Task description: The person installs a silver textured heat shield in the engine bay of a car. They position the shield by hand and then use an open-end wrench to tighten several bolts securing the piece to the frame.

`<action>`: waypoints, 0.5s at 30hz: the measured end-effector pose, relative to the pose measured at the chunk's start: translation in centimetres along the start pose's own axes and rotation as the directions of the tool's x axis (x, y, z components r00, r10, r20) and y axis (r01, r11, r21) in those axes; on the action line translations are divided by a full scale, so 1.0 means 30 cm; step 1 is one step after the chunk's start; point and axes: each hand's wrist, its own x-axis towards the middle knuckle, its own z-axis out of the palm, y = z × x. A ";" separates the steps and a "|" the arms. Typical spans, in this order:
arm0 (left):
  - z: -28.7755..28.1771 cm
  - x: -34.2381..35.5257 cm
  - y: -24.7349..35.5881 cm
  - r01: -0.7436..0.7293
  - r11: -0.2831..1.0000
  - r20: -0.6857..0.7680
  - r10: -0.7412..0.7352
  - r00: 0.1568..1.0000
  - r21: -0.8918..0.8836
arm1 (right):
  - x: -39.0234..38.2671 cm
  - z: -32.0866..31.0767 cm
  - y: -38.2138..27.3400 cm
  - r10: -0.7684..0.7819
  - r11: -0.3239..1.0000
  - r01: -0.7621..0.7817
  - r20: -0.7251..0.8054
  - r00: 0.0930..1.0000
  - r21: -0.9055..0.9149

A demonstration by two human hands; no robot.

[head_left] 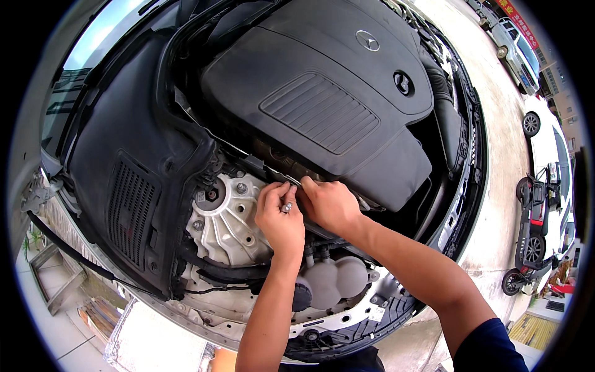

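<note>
Both hands are together over the engine bay of a car, between the black engine cover (322, 80) and the pale metal strut tower (232, 226). My left hand (279, 214) is closed, with a small silver metal piece (286, 208) showing between its curled fingers; its exact kind is not clear. Beside it, my right hand (331, 201) is closed in a pinch at a thin metal edge (291, 180). What the right fingertips hold is hidden. Below the hands sits a grey plastic fluid reservoir (334, 282) with a dark cap (302, 294).
A black cowl panel with a slotted vent (133, 208) lies to the left, near the windshield. A black hose (229, 270) runs below the strut tower. Air ducting (446, 124) lines the right side. Beyond the car are a parked white car (555, 149) and a motorcycle (533, 223).
</note>
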 end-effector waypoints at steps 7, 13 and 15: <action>-0.049 0.019 -0.023 0.605 0.706 0.282 -0.535 0.796 -0.369 | 0.007 0.008 -0.010 0.005 1.000 -0.006 0.048 0.999 0.029; -0.049 0.031 -0.002 0.744 0.458 0.430 -0.616 0.660 -0.487 | -0.003 0.024 0.020 -0.068 0.995 0.072 -0.077 0.995 0.062; -0.049 0.030 -0.004 0.685 0.588 0.355 -0.588 0.727 -0.430 | 0.001 0.012 0.012 -0.035 0.998 0.035 0.000 0.999 0.058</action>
